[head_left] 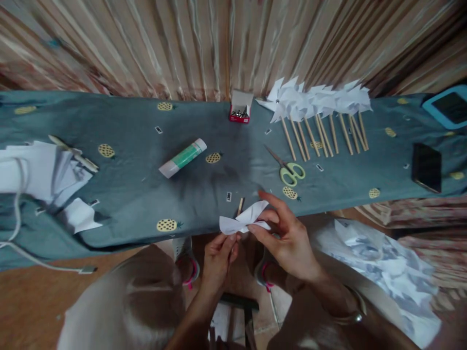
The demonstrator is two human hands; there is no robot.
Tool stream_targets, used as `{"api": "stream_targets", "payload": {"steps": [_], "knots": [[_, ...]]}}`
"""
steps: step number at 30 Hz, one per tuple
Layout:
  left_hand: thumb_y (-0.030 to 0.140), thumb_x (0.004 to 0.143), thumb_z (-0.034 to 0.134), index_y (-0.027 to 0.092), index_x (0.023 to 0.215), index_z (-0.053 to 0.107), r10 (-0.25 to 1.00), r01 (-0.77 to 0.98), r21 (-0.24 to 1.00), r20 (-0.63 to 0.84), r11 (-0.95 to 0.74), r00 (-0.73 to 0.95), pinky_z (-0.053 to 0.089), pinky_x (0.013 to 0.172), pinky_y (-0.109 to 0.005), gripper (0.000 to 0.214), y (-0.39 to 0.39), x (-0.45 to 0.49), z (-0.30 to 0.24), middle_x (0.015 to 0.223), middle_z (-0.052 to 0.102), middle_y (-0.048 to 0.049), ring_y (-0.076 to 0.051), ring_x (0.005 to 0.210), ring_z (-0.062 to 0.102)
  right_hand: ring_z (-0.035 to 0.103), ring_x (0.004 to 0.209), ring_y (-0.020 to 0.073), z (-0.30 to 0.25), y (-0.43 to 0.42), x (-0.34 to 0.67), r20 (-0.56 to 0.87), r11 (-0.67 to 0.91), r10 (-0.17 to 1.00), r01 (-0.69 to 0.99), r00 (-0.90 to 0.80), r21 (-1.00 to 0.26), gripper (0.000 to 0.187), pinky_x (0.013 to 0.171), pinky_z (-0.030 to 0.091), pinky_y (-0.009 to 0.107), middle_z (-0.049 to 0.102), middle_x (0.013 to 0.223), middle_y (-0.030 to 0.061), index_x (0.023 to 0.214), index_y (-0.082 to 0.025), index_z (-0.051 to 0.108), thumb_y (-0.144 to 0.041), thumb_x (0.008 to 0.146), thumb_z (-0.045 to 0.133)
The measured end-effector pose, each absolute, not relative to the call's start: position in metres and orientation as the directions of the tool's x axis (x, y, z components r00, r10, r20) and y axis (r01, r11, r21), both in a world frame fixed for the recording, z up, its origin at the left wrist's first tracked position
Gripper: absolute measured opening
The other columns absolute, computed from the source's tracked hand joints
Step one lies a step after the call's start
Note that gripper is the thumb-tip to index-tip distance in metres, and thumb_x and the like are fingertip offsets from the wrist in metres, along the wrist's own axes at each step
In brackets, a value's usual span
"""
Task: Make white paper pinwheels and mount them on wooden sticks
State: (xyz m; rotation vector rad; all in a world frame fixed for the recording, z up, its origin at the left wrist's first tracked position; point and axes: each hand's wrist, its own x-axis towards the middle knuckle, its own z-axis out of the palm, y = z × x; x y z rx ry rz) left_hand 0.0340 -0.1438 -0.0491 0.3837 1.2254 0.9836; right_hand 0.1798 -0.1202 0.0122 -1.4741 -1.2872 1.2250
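Just past the front edge of the cloth, a white paper pinwheel (243, 221) is held between my two hands. My left hand (220, 255) pinches it from below, fingers closed near its centre. My right hand (286, 236) is closed on one of its blades from the right, thumb below and fingers above. A wooden stick (240, 206) pokes out behind the paper; how it joins the pinwheel is hidden. Beyond my right hand lie scissors (290, 172) with light green handles. A small red box (240, 114) of metal pins stands open at the back.
Finished pinwheels (321, 102) on sticks lie in a row at the back right. A green and white tube (183, 158) rests mid-table. Paper sheets (36, 167) and a white cable (17, 209) are at left, a dark phone (426, 167) and blue-framed device (448, 107) at right.
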Motion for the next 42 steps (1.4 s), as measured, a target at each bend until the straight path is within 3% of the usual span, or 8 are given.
{"api": "stream_targets", "payload": {"steps": [7, 21, 31, 38, 42], "knots": [[0.048, 0.06, 0.087, 0.018, 0.068, 0.078, 0.744, -0.461, 0.655, -0.668, 0.598, 0.015, 0.03, 0.048, -0.02, 0.033, -0.145, 0.033, -0.054, 0.05, 0.053, 0.0023, -0.006, 0.047, 0.04, 0.071, 0.085, 0.0165, -0.005, -0.107, 0.176, -0.234, -0.248, 0.965, 0.131, 0.117, -0.96, 0.061, 0.077, 0.056, 0.029, 0.077, 0.094, -0.0004, 0.136, -0.032, 0.054, -0.029, 0.08, 0.078], [0.044, 0.064, 0.087, 0.018, 0.086, 0.082, 0.708, -0.442, 0.636, -0.706, 0.633, 0.0, 0.04, 0.052, -0.016, 0.035, -0.15, 0.029, -0.056, 0.067, 0.069, -0.0032, -0.005, 0.054, 0.052, 0.067, 0.076, 0.0118, -0.007, -0.092, 0.17, -0.19, -0.201, 0.972, 0.07, 0.137, -0.977, 0.058, 0.072, 0.053, 0.025, 0.075, 0.085, -0.0047, 0.132, -0.028, 0.055, -0.019, 0.078, 0.076], [0.045, 0.066, 0.086, 0.019, 0.089, 0.082, 0.732, -0.427, 0.666, -0.681, 0.611, -0.014, 0.043, 0.054, -0.015, 0.035, -0.153, 0.029, -0.059, 0.07, 0.071, -0.0039, -0.005, 0.055, 0.053, 0.067, 0.076, 0.0134, -0.007, -0.09, 0.172, -0.214, -0.223, 0.969, 0.066, 0.123, -0.972, 0.059, 0.07, 0.054, 0.026, 0.074, 0.083, -0.0037, 0.133, -0.026, 0.054, -0.022, 0.078, 0.076], [0.047, 0.063, 0.087, 0.018, 0.085, 0.082, 0.707, -0.459, 0.628, -0.707, 0.629, 0.001, 0.041, 0.052, -0.015, 0.037, -0.152, 0.03, -0.056, 0.062, 0.064, -0.0004, -0.005, 0.054, 0.051, 0.068, 0.077, 0.0136, -0.007, -0.091, 0.171, -0.201, -0.212, 0.973, 0.097, 0.111, -0.973, 0.058, 0.072, 0.054, 0.026, 0.075, 0.085, -0.0027, 0.132, -0.026, 0.056, -0.022, 0.078, 0.076], [0.046, 0.069, 0.084, 0.018, 0.089, 0.081, 0.733, -0.417, 0.666, -0.681, 0.618, -0.002, 0.039, 0.052, -0.016, 0.035, -0.154, 0.029, -0.06, 0.061, 0.063, -0.0001, -0.005, 0.054, 0.049, 0.068, 0.079, 0.0144, -0.007, -0.091, 0.172, -0.213, -0.225, 0.969, 0.095, 0.125, -0.97, 0.059, 0.073, 0.055, 0.027, 0.075, 0.084, -0.0029, 0.133, -0.026, 0.055, -0.022, 0.078, 0.076]]}}
